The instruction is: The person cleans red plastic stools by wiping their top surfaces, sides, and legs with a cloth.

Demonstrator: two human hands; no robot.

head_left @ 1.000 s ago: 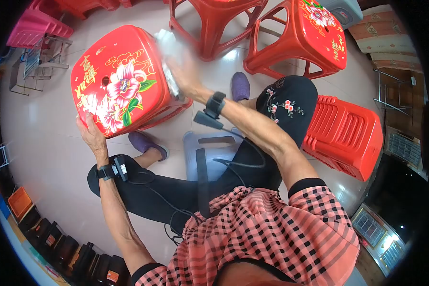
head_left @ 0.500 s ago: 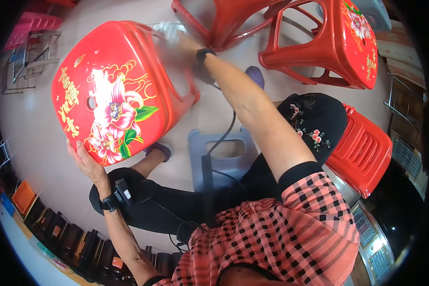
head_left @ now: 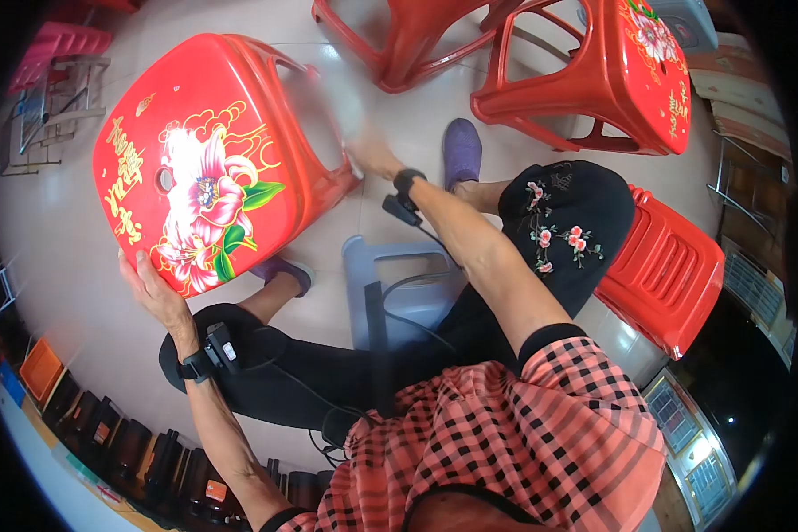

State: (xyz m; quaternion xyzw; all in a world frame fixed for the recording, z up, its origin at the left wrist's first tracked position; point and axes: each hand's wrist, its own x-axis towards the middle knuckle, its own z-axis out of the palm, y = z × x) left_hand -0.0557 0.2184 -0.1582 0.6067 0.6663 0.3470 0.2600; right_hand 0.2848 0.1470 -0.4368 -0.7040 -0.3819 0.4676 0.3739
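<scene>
A red stool [head_left: 164, 151] with printed flowers and gold characters is tilted, its seat facing me. My left hand [head_left: 155, 293] grips the seat's lower left edge, thumb on the top surface. Beside the stool's legs, on the right, is my right hand [head_left: 370, 151], badly smeared by motion. A pale blurred patch, looking like a white cloth [head_left: 341, 111], shows at its fingers; how the fingers close on it is hidden by the blur.
Two more red stools [head_left: 585, 80] [head_left: 417, 40] stand ahead and to the right. A stack of red stools [head_left: 669, 270] lies beside my knee. Beneath me is a grey-blue stool [head_left: 359, 284]. Dark bottles [head_left: 129, 448] line the lower left; a folding metal frame [head_left: 49, 115] stands upper left.
The red stool has tilted further and appears larger and nearer. My right hand, with the white cloth, went up to the stool's upper legs, then down towards the lower end of its legs.
</scene>
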